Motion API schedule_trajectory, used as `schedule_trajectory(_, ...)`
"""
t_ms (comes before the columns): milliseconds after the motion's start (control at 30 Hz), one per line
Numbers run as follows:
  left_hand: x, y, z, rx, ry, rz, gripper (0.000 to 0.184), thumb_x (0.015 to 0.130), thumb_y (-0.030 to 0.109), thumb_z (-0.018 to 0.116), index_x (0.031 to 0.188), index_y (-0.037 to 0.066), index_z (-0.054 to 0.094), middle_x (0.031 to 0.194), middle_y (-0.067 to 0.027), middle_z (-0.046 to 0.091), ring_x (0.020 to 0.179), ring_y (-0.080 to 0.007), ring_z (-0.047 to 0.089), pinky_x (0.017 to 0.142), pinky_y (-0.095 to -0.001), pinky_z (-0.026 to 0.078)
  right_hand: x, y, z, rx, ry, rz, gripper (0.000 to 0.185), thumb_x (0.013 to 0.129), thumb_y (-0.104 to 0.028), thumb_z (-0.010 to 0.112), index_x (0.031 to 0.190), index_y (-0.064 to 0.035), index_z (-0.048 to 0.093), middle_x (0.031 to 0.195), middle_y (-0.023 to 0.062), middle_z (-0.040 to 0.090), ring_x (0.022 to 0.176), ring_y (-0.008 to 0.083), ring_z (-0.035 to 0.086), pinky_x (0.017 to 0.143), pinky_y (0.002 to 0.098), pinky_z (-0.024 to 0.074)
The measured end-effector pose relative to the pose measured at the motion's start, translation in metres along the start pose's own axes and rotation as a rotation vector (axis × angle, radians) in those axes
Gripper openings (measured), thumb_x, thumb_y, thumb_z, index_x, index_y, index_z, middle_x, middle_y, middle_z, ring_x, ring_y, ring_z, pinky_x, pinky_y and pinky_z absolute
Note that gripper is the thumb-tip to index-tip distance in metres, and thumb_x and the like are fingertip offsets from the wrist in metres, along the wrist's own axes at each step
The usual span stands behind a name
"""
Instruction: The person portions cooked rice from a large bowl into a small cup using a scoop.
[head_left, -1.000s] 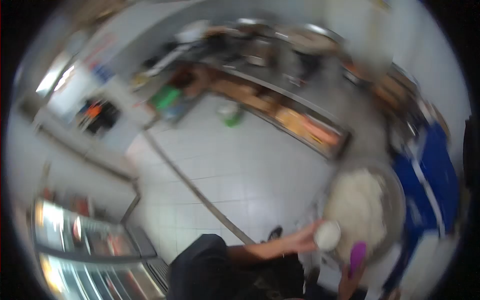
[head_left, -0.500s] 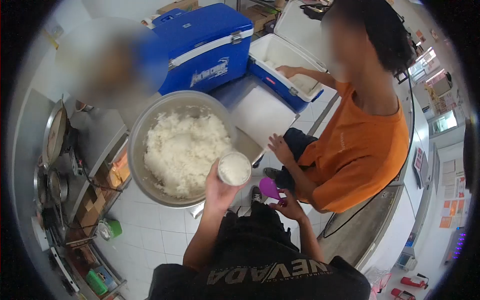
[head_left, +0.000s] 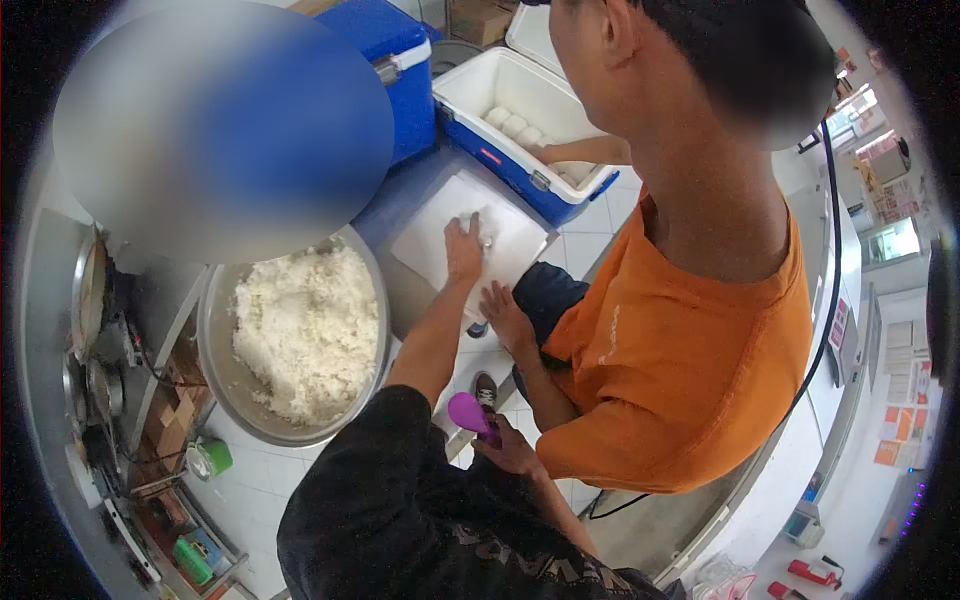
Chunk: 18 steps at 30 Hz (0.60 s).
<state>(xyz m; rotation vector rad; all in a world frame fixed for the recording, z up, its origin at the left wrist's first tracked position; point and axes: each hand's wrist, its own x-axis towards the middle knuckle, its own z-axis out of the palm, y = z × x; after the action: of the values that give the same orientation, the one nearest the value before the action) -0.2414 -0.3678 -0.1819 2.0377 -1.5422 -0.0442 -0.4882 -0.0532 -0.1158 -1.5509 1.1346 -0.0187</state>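
Note:
My left hand (head_left: 463, 252) reaches forward over a stack of white paper sheets (head_left: 512, 262). Its fingers are bent around a small whitish cup (head_left: 487, 226), which is mostly hidden and appears to be turned down onto the top sheet. Held low near my body, a purple scoop (head_left: 469, 412) is in my right hand (head_left: 513, 448), fingers wrapped around its handle. Cooked white rice (head_left: 310, 330) is heaped in a large metal pot (head_left: 209, 345) left of my arm.
A co-worker in an orange shirt (head_left: 690, 330) sits close on the right, one hand (head_left: 507, 318) by the paper's edge. Their other hand reaches into an open blue-and-white cooler (head_left: 480, 150) holding several white wrapped bundles (head_left: 515, 127). Another blue cooler (head_left: 412, 120) stands behind the pot.
My left hand has moved from beside the pot, with the rice-filled cup upright, forward onto the paper. My view has shifted right; the scoop stays in my right hand.

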Motion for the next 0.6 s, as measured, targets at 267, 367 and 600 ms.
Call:
schedule_trajectory(267,0.014,0.048,-0.162,-0.232,0.375,0.018,0.070,0.084,0.030,0.076,0.138,-0.005,0.048,0.130,-0.0291,0.051,0.121,-0.0440,0.046,0.104,-0.0487,0.039,-0.047,-0.062,-0.030,0.111,-0.024,0.054,0.069,0.089,-0.036,0.073,0.139,-0.0033,0.037,0.110,0.0192,0.066,0.101,0.0283,0.066,0.087,0.0386,0.0526)
schedule_trajectory(367,-0.004,0.022,-0.274,-0.514,0.488,-0.056,0.069,0.087,0.038,0.074,0.134,-0.006,0.051,0.128,-0.0264,0.058,0.120,-0.0388,0.054,0.106,-0.0436,0.038,-0.045,-0.106,-0.022,0.284,-0.055,-0.071,0.066,0.090,-0.033,0.073,0.137,-0.0020,0.037,0.112,0.0194,0.065,0.106,0.0292,0.066,0.088,0.0389,0.0521)
schedule_trajectory(600,-0.194,-0.067,-0.497,-1.353,0.573,-0.672,0.059,0.105,0.046,0.043,0.144,0.002,0.041,0.136,-0.0127,0.053,0.129,-0.0227,0.049,0.110,-0.0389,0.037,-0.026,-0.294,0.009,0.174,0.236,-0.349,0.084,0.079,-0.036,0.084,0.136,0.0042,0.036,0.079,0.0043,0.058,0.065,0.0090,0.051,0.057,0.0257,0.0415)
